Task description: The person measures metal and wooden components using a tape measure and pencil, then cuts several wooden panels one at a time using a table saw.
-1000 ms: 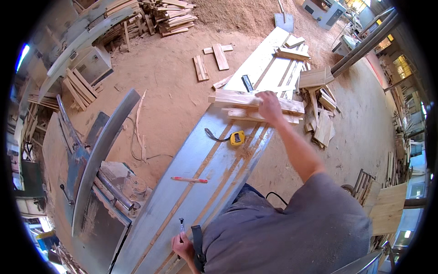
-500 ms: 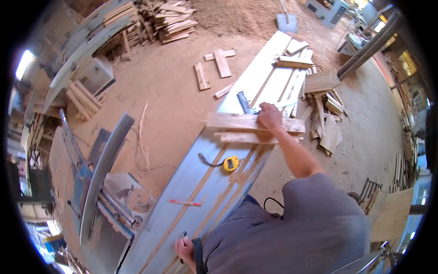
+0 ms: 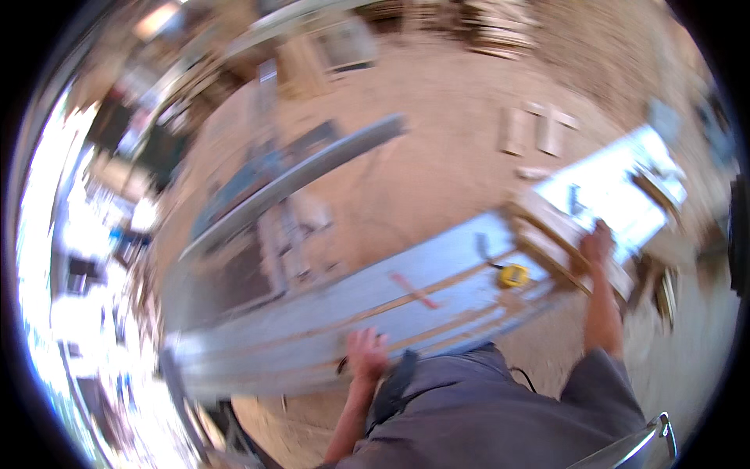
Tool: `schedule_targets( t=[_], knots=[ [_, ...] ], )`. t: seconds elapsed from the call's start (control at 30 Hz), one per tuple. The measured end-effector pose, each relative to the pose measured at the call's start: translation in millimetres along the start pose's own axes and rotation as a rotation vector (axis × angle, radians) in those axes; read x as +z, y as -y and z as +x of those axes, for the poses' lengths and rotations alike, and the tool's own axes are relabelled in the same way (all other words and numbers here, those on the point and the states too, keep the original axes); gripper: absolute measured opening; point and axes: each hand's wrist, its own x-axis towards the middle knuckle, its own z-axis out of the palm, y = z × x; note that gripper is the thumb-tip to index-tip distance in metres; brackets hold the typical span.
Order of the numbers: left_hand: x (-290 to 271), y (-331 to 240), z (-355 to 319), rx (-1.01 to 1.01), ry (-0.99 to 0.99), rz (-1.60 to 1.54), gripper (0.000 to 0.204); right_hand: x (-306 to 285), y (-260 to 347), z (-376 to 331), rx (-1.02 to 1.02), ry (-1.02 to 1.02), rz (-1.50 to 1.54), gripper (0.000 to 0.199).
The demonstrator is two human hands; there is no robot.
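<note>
Motion blurs the view. My right hand (image 3: 598, 244) is closed over the near part of a pale wooden board (image 3: 539, 209) that lies across a long, light grey workbench (image 3: 449, 246). A second wooden board (image 3: 543, 248) lies just beside it, nearer the tape measure. My left hand (image 3: 366, 356) is at the bench's near edge, fingers curled, with a small dark thing showing beside it that I cannot make out. Between my hands are a yellow tape measure (image 3: 512, 275) and a red pencil-like stick (image 3: 414, 290). Beyond the boards stands a small blue-grey tool (image 3: 576, 199).
At the left, a machine with a long curved metal rail (image 3: 301, 184) stands beyond the bench. Loose wooden pieces (image 3: 549, 134) lie on the dusty floor. More offcuts (image 3: 656, 191) rest on the bench's far right end. Stacked wood (image 3: 500, 31) is at the back.
The view has swung to the left, so bench and boards now appear farther right and turned. My right hand stays on the board; my left stays by the bench's near edge.
</note>
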Motion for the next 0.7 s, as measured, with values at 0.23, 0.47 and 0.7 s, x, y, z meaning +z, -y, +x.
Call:
schedule_targets(
  t=[0.23, 0.47, 0.7],
  knots=[
    [-11, 18, -32, -0.1, -0.104, -0.162, 0.039, 16, 29, -1, -0.248, -0.043, 0.037, 0.022],
    [-52, 110, -12, -0.292, -0.299, -0.118, 0.037, 73, 308, -85, -0.728, 0.239, 0.429, 0.021],
    [-117, 239, 144, -0.301, -0.402, -0.176, 0.041, 117, 604, -186, -1.168, 0.665, 0.649, 0.028]
  ],
)
